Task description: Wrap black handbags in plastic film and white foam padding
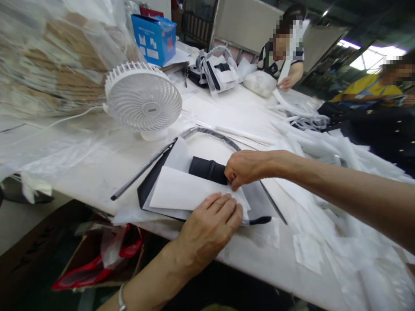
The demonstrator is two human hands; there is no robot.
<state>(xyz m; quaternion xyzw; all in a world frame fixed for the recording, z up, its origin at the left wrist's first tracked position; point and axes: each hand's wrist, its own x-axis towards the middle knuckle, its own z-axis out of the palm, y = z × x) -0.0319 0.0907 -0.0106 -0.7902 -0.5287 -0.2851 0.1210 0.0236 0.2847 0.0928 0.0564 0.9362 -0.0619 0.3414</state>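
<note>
Mid-frame, the right hand [244, 167] seemingly pinches the black band [201, 168]; the flat left hand [212, 226] must steady the white sheet [175, 190].

Bag [207, 170] on worktop [100, 172], near the front edge. Sheet [178, 190] lies on bag. Left hand [210, 229] on sheet's front edge, right hand [241, 168] on bag, just behind it. Fan [145, 99] stands behind bag, to the left; box [152, 41] behind fan. Second bag [218, 73] right of box. Packing scraps [353, 166] along right side. Carton [78, 259] below front edge, left.
</note>
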